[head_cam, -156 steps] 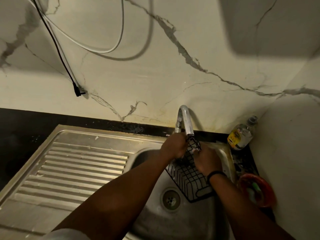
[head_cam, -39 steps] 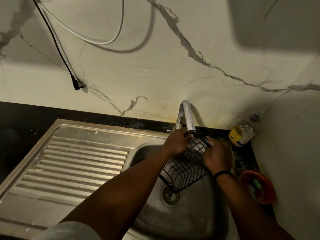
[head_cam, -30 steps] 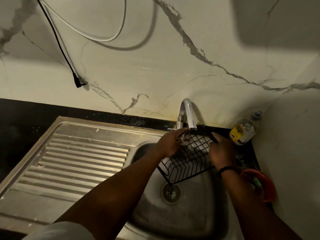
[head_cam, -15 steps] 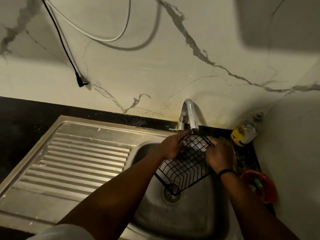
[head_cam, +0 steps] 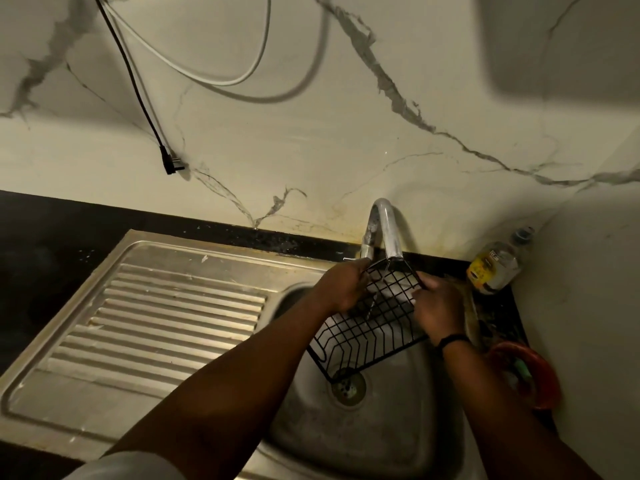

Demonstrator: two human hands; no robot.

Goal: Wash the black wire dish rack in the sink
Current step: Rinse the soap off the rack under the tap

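Both hands, left hand (head_cam: 341, 287) and right hand (head_cam: 437, 308), grip the rack (head_cam: 370, 336) under the tap (head_cam: 388, 226); bottle (head_cam: 495, 266) beside.

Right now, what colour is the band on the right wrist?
Black: a thin wristband just below the right hand, seen in the head view.

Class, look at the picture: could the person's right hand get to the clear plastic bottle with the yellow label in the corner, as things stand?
Probably yes, once it lets go: the right hand grips the black wire dish rack, but nothing lies between it and the clear yellow-labelled plastic bottle.
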